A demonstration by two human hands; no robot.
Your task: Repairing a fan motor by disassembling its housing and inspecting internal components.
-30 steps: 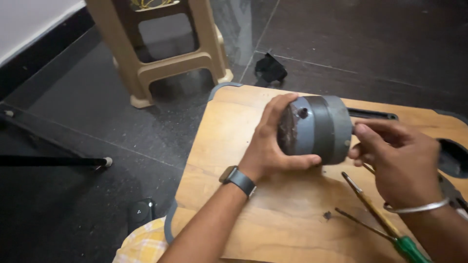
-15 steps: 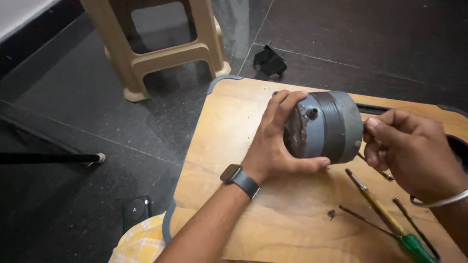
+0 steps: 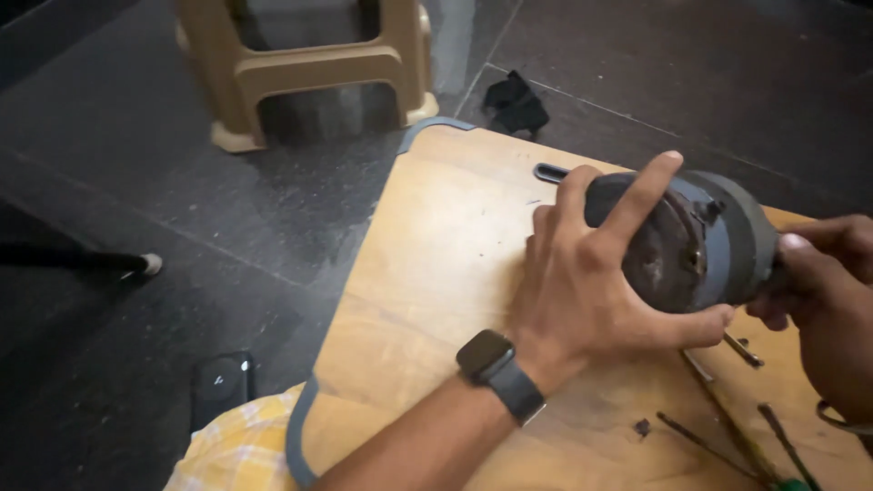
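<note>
A grey round motor housing [image 3: 727, 241] with a rusty brown open face is held above a wooden board [image 3: 436, 273]. My left hand [image 3: 591, 282], with a dark watch on its wrist, wraps the housing's left side, thumb beneath and index finger across the top. My right hand [image 3: 823, 291] grips the housing from the right edge. Whether it also holds a small tool is hidden.
Thin metal rods and a green-handled screwdriver [image 3: 755, 445] lie on the board at the lower right. A tan plastic stool [image 3: 309, 64] stands on the dark tiled floor behind, with a black object [image 3: 516, 102] near it. A dark phone-like item [image 3: 221, 386] lies on the floor.
The view has shifted, so the housing and both hands now sit further right. The rusty face has turned more toward me. My left fingers have spread over the top of the housing.
</note>
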